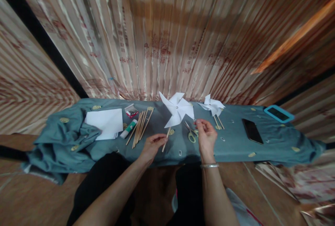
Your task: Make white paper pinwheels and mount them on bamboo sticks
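Note:
A white paper pinwheel [180,110] with a pin at its centre stands tilted on a wooden stick [164,145]. My left hand [154,144] pinches that stick below the blades. At the pinwheel's right blade tip, my right hand [206,133] has thumb and forefinger pressed together; whether the paper's edge is between them I cannot make out. Scissors [193,136] with yellow-green handles lie just left of my right hand, partly hidden by it. Behind that hand lies a second white pinwheel [213,106], with two sticks [219,122] reaching toward me.
On the left lie white paper sheets [104,121], a glue stick [128,129], several wooden sticks [138,128] and an open small box [131,110]. A black phone [252,131] and a blue-framed device [279,113] rest on the right of the green cloth [232,145]. Curtains [167,44] hang behind.

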Action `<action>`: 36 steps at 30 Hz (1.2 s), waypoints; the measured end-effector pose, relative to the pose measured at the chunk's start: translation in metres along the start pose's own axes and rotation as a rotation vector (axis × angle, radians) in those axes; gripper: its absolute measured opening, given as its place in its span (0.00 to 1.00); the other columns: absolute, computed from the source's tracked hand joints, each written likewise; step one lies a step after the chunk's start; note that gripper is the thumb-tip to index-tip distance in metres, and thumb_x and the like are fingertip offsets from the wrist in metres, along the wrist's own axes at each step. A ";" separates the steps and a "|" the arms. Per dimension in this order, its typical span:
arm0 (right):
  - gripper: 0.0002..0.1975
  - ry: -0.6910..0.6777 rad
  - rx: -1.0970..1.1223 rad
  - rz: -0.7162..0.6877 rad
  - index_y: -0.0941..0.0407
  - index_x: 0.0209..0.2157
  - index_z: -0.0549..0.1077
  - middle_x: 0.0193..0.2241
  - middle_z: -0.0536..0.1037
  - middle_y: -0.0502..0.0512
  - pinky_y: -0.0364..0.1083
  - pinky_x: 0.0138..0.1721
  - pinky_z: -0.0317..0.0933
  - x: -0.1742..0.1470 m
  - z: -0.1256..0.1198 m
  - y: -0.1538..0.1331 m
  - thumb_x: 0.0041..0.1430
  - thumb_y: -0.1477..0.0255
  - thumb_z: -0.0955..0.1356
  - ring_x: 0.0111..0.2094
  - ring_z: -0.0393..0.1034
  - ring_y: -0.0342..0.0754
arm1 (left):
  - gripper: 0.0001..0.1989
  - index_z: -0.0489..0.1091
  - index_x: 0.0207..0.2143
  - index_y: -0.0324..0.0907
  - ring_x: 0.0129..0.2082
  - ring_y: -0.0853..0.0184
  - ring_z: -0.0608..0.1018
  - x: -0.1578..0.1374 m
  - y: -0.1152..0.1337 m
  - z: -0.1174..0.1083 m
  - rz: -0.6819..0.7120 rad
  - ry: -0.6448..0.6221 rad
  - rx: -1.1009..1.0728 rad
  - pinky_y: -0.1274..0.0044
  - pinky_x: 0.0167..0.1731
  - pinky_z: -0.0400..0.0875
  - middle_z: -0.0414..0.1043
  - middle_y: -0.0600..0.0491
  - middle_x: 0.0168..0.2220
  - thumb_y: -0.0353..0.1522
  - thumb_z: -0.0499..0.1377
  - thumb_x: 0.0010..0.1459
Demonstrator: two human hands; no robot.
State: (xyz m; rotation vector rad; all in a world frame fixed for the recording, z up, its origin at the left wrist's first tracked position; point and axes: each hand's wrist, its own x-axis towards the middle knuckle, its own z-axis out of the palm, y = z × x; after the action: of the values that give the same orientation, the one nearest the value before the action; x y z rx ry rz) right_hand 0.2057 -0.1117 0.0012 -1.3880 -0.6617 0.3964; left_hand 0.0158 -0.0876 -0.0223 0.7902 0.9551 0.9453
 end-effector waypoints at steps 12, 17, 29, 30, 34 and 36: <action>0.20 -0.017 -0.004 0.012 0.60 0.37 0.78 0.29 0.81 0.56 0.48 0.37 0.65 0.017 0.001 0.011 0.44 0.61 0.72 0.30 0.72 0.48 | 0.16 0.78 0.23 0.40 0.25 0.71 0.71 0.001 -0.004 0.000 0.011 -0.015 0.063 0.79 0.30 0.64 0.75 0.54 0.22 0.38 0.73 0.28; 0.18 -0.052 0.024 0.071 0.59 0.32 0.78 0.24 0.79 0.52 0.45 0.32 0.62 0.009 0.007 0.007 0.40 0.61 0.73 0.26 0.69 0.46 | 0.17 0.78 0.24 0.40 0.26 0.71 0.72 0.003 -0.005 -0.002 0.023 -0.001 0.033 0.79 0.32 0.65 0.76 0.53 0.24 0.37 0.73 0.29; 0.14 -0.198 0.113 0.146 0.57 0.23 0.76 0.18 0.73 0.47 0.43 0.30 0.57 -0.016 0.024 0.006 0.44 0.60 0.73 0.23 0.63 0.42 | 0.17 0.79 0.24 0.40 0.26 0.71 0.72 0.006 -0.004 -0.003 0.031 0.025 0.009 0.79 0.31 0.65 0.76 0.53 0.24 0.37 0.73 0.28; 0.13 -0.214 0.119 0.148 0.57 0.22 0.76 0.18 0.73 0.47 0.43 0.31 0.57 -0.018 0.025 0.006 0.44 0.60 0.73 0.24 0.64 0.42 | 0.16 0.79 0.24 0.40 0.26 0.72 0.72 0.006 -0.004 -0.003 0.030 0.027 0.007 0.79 0.31 0.64 0.76 0.53 0.24 0.37 0.73 0.28; 0.13 -0.267 0.148 0.185 0.56 0.22 0.76 0.19 0.74 0.48 0.43 0.32 0.59 -0.025 0.031 0.004 0.44 0.60 0.74 0.24 0.66 0.42 | 0.16 0.79 0.24 0.41 0.25 0.72 0.71 0.006 -0.003 -0.002 0.028 0.035 0.003 0.80 0.31 0.64 0.76 0.54 0.23 0.36 0.73 0.29; 0.13 -0.281 0.153 0.210 0.56 0.22 0.76 0.19 0.75 0.48 0.43 0.32 0.60 -0.028 0.035 0.003 0.44 0.60 0.74 0.24 0.67 0.43 | 0.15 0.79 0.24 0.41 0.25 0.72 0.71 0.005 -0.002 -0.002 0.029 0.031 0.003 0.80 0.30 0.64 0.76 0.54 0.23 0.36 0.73 0.29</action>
State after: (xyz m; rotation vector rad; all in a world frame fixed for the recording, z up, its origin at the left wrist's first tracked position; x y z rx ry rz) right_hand 0.1628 -0.1021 -0.0056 -1.2707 -0.6996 0.8043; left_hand 0.0159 -0.0833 -0.0267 0.7960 0.9744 0.9839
